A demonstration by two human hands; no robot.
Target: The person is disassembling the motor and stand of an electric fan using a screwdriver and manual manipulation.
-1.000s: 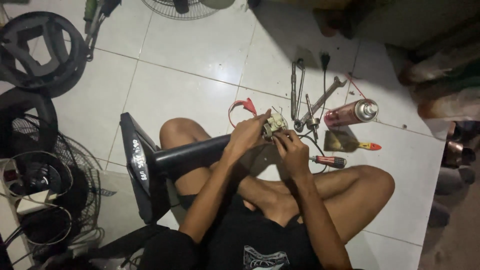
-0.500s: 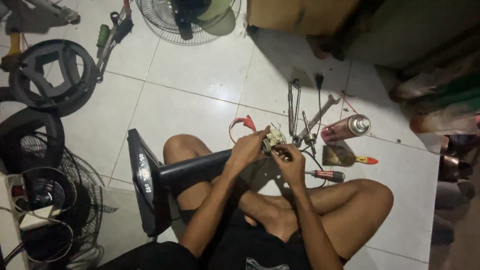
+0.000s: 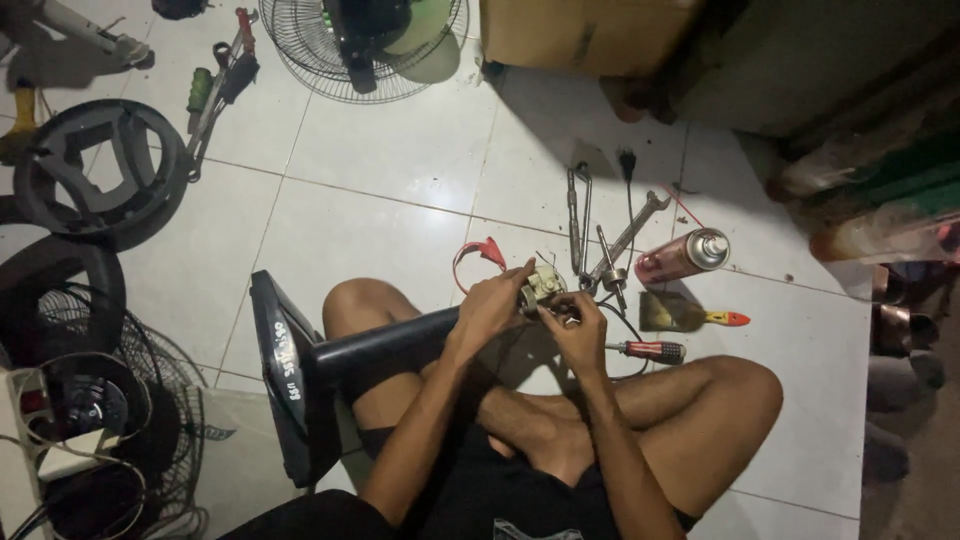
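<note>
Far left, a fan grille point(image 3: 95, 400) and a dark round guard point(image 3: 95, 180) lie on the white tile floor point(image 3: 400, 160). Across your lap lies the black fan stand point(image 3: 330, 360), long axis running left to right and tilting slightly upward to the right, its flat square base standing on edge at the left by your knee. Its dark tube ends at a small pale switch block point(image 3: 545, 283) with a red wire point(image 3: 478, 255) curling off beside it. Your left hand point(image 3: 490, 305) wraps around the tube's top, fingers closed on it, right against the block. Your right hand point(image 3: 575, 330) meets it, fingertips pinched on the block's lower side; what they pinch is too small to tell. Further right: wrenches point(image 3: 620, 240), a red-handled screwdriver point(image 3: 650, 351), a paintbrush point(image 3: 685, 314), a spray can point(image 3: 685, 256).
</note>
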